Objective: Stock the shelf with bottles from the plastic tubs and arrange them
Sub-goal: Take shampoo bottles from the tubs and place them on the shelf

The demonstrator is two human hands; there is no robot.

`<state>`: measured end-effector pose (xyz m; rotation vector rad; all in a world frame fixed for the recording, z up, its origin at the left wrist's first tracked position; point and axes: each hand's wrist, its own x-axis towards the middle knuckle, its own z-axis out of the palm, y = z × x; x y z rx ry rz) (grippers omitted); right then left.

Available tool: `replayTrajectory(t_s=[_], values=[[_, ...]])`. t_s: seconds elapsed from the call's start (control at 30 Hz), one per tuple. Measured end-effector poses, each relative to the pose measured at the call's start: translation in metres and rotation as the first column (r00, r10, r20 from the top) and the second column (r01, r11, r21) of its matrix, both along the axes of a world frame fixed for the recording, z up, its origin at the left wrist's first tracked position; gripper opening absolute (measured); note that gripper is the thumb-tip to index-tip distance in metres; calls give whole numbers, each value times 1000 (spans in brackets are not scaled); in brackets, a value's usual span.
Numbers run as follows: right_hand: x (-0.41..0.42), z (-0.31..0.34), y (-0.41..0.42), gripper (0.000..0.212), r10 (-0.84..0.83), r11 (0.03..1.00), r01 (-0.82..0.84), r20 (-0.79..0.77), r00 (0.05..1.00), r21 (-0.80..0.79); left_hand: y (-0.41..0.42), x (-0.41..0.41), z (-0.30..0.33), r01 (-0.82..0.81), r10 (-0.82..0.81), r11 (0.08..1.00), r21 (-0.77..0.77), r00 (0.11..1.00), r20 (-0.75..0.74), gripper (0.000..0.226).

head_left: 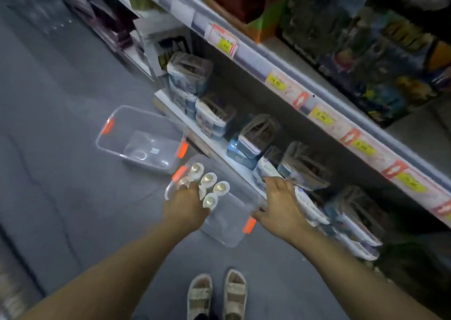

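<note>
1. Your left hand [185, 207], the working grip, is reaching down into the nearer clear plastic tub [229, 232] with its fingers curling over the white bottles [208, 182]; motion blur and the back of the hand are hiding whether any bottle is actually pinched, so I cannot tell if you are holding one.
2. Your right hand [280, 205] is resting with fingers loosely spread by the tub's far rim and the edge of the lower shelf [219, 146], holding nothing that I can see.
3. The bottles are standing upright and clustered at one end of the tub, caps up, touching each other; the rest of that tub is looking bare. A second clear tub [136, 136] is sitting on the floor [61, 149] just beyond, with only a smaller clear container inside.
4. Because the bottles are packed together, lifting one is likely to drag or tip its neighbours, and they could roll across the bare end of the tub.
5. The tub is light and loaded at one end, so pulling upward may be sliding or tilting it unless your right hand is steadying the rim.
6. The lower shelf is looking crowded with wrapped packs [302, 171], so pushing a bottle in could be knocking a pack off the edge.
7. Your sandalled feet [217, 295] are standing near the tub, so stepping forward risks kicking it.
</note>
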<state>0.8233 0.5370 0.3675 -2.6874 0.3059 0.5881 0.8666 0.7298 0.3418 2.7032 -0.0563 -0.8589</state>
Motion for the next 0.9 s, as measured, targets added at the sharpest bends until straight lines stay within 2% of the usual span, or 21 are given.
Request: replayTrajectory(t_s=[0.23,0.5,0.7,0.9], values=[[15,-138,3,74,47,990,-38,-68,997,133,3,-20,-137,-144,149,989,45,976,-157,69],[39,-297,-4,73,65,981,-52,-65,996,185,-14,-27,-287,-331,320,943,-35,931,-173,67],[66,-401,-15,83,50,973,-36,-58,997,227,-37,-19,-384,-512,497,837,-195,859,-122,69],[104,-466,-25,89,119,956,-119,16,993,267,-69,-14,-453,-708,723,622,-334,683,-101,65]])
